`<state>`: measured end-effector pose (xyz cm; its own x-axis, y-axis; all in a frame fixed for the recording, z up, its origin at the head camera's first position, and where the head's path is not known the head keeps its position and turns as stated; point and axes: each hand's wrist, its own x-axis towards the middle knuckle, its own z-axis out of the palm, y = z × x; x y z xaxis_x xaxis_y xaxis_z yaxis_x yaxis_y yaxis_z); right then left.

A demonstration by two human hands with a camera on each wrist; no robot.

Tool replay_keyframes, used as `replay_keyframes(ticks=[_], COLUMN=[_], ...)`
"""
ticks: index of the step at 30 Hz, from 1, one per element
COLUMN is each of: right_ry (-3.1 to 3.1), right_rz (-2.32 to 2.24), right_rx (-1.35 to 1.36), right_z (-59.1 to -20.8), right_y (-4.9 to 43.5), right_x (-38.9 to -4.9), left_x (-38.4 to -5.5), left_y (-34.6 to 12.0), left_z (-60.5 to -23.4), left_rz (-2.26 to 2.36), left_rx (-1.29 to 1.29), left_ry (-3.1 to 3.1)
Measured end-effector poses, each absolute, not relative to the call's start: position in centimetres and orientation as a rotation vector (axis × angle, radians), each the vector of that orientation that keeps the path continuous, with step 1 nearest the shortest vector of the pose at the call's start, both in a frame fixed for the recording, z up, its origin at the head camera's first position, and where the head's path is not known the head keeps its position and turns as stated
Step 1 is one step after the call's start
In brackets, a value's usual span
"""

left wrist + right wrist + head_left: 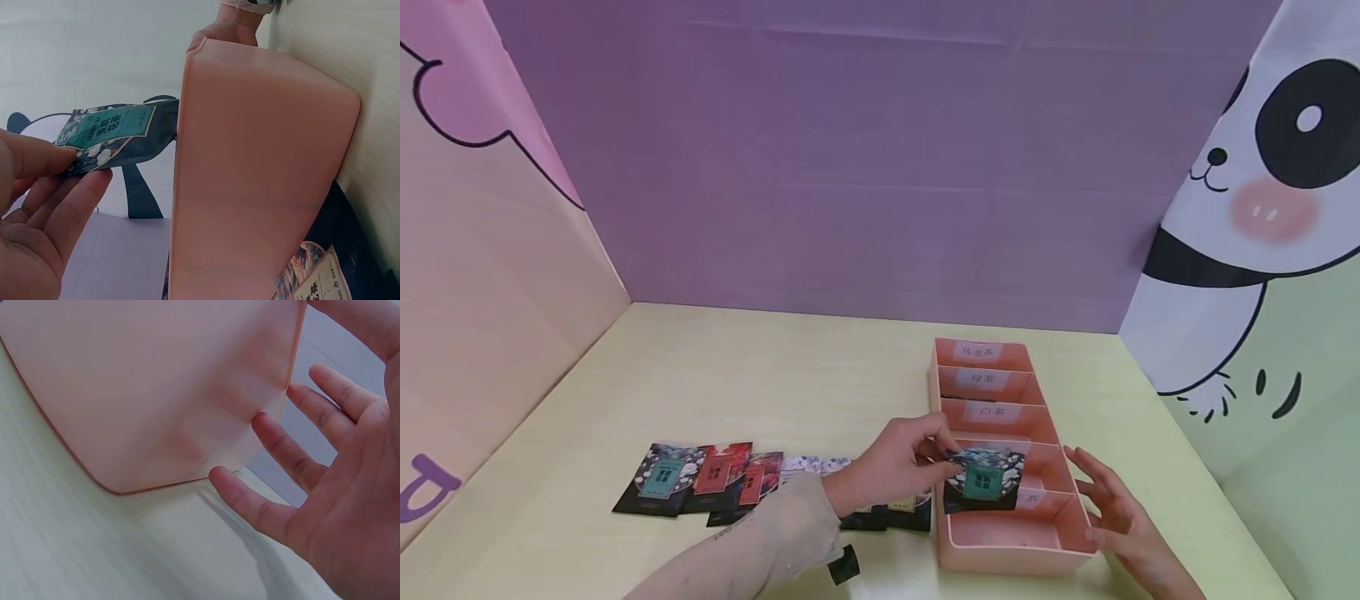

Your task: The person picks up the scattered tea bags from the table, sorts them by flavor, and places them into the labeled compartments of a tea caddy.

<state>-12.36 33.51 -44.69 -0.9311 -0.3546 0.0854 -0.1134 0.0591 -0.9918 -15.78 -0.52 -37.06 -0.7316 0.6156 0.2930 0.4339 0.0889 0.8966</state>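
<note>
In the head view my left hand (pixel 895 461) pinches a dark tea sachet (pixel 983 483) with a teal label and white flower print by its left edge. The sachet is over the near compartments of a pink divided box (pixel 1018 560). From the left wrist view, thumb and fingers grip one end of it, and its far end reaches the box rim. My right hand (pixel 1122 510) is at the box's right side with fingers spread. In the right wrist view its fingertips (pixel 224 477) touch or nearly touch the box wall.
Paper labels with Chinese writing mark the box's compartments, such as the far label (pixel 977 351). Left of the box lie several sachets, including a teal-labelled one (pixel 661 478) and a red one (pixel 718 475); my left forearm partly hides the row. A small black piece (pixel 844 566) is near the front.
</note>
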Motion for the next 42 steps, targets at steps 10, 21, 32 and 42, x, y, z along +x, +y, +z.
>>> replay_keyframes(ticks=[10,21,32,42], right_ry=[2.146,2.093,2.135,2.119], right_rz=[-1.971,-1.998,-1.981,-1.981], right_rx=[-0.449,-0.531,-0.516,-0.523], right_z=[-44.8,-45.2,-44.8,-44.8], right_y=[33.7,34.1,33.9,33.8], right_x=[-12.2,-12.0,-12.1,-12.4], left_x=[-15.3,-14.8,-15.0,-14.9], left_y=[0.4,1.0,0.6,0.1], left_z=[-36.9,-38.1,-39.0,-38.8], left_rz=[1.624,1.121,0.812,0.583], left_rx=[1.259,1.889,2.194,2.112], left_ry=[2.216,2.334,2.490,2.540])
